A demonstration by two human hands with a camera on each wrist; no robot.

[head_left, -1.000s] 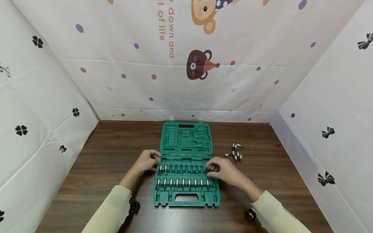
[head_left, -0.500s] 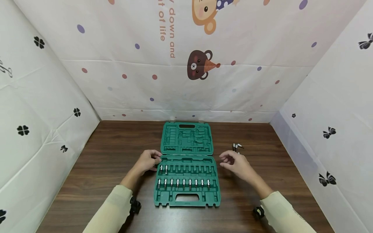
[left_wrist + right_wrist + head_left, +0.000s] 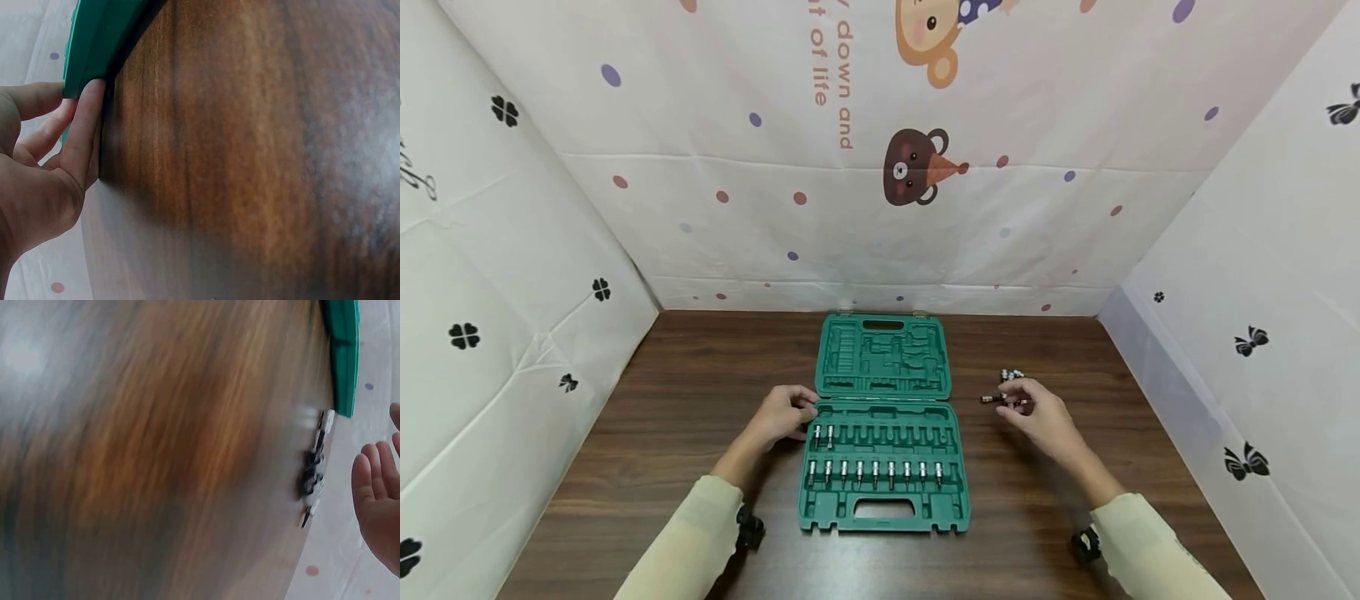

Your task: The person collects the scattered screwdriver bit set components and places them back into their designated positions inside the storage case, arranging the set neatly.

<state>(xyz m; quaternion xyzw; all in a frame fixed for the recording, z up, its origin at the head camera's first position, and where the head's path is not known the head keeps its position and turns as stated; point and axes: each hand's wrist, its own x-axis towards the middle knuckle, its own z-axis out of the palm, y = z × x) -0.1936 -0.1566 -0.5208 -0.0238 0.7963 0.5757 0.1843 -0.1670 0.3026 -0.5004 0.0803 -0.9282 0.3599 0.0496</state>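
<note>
An open green tool case (image 3: 883, 508) lies in the middle of the wooden table, its lid (image 3: 882, 354) folded back flat. Two socket bits (image 3: 823, 435) stand in the tray's upper row, and several fill the lower row (image 3: 874, 473). My left hand (image 3: 801, 412) rests against the case's left edge near the hinge; in the left wrist view its fingers (image 3: 84, 134) press on the green edge (image 3: 100, 37). My right hand (image 3: 1018, 404) hovers with relaxed fingers (image 3: 375, 487) over several loose bits (image 3: 1009, 377) right of the case. The bits (image 3: 312, 475) lie just clear of those fingers.
Patterned cloth walls (image 3: 880, 208) close in the table (image 3: 662, 417) at the back and on both sides. Bare wood lies left of the case and along the front. Black wrist mounts (image 3: 748, 529) sit under both sleeves.
My right hand left the tray's upper row and moved right to the loose bits beside the case. My left hand stayed on the case's left edge.
</note>
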